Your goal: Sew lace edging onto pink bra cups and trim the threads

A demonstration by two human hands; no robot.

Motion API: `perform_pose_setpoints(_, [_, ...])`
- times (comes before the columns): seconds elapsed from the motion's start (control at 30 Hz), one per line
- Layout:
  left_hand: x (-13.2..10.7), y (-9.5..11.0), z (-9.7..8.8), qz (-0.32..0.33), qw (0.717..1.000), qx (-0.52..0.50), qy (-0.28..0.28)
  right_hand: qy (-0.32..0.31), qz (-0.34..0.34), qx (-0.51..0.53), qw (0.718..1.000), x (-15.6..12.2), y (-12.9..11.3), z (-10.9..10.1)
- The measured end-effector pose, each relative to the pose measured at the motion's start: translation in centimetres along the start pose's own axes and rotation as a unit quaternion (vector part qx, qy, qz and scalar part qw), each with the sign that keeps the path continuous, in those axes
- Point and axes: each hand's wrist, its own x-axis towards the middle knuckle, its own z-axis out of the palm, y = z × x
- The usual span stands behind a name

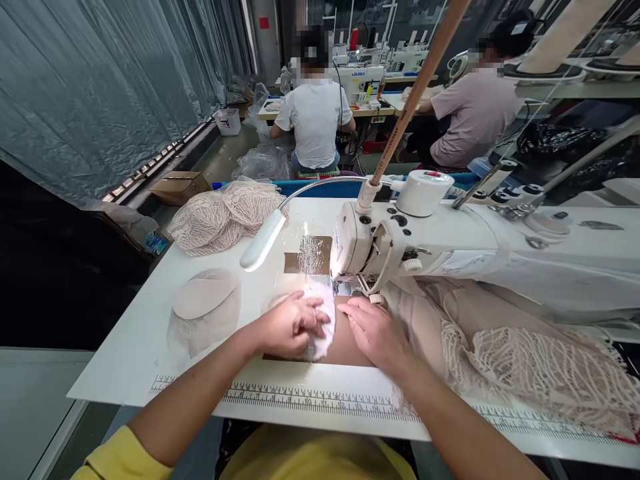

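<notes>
My left hand (293, 325) is curled on a pale lace-covered cup piece (323, 313) just in front of the sewing machine's needle area (353, 283). The fingers pinch the lace. My right hand (375, 331) lies flat beside it, fingers together, pressing beige fabric (350, 343) on the table. The white sewing machine (450, 233) stretches to the right. Its lamp (263, 240) lights the work.
Stacked beige foam cups (203, 307) lie on the left of the white table (125, 360). A heap of lace pieces (225, 213) sits at the back left, more lace fabric (540, 373) on the right. A printed ruler (300, 397) runs along the front edge. Two people sit at machines beyond.
</notes>
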Motion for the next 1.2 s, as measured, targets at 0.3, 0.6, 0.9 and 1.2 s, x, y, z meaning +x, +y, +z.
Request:
perform_pose_setpoints(0.3, [-0.6,1.4,1.7,0.0,0.991,0.068,0.111,-0.022,-0.018,0.011,1.0,0.0,-0.3,-0.5])
perform_pose_setpoints(0.6, [2.1,0.6,2.0,0.014,0.986,0.146,0.078,-0.126,0.031,-0.191,0.973,0.6,-1.6,-0.8])
perform_pose_setpoints(0.9, [3.0,-0.3,1.2,0.005,0.978,0.204,0.04,-0.132,0.069,-0.207,0.967,1.5,-2.1,-0.8])
perform_pose_setpoints(1.2, [3.9,-2.3,-0.2,0.037,0.976,0.213,-0.034,-0.141,0.092,-0.215,0.962,1.7,-2.0,-0.1])
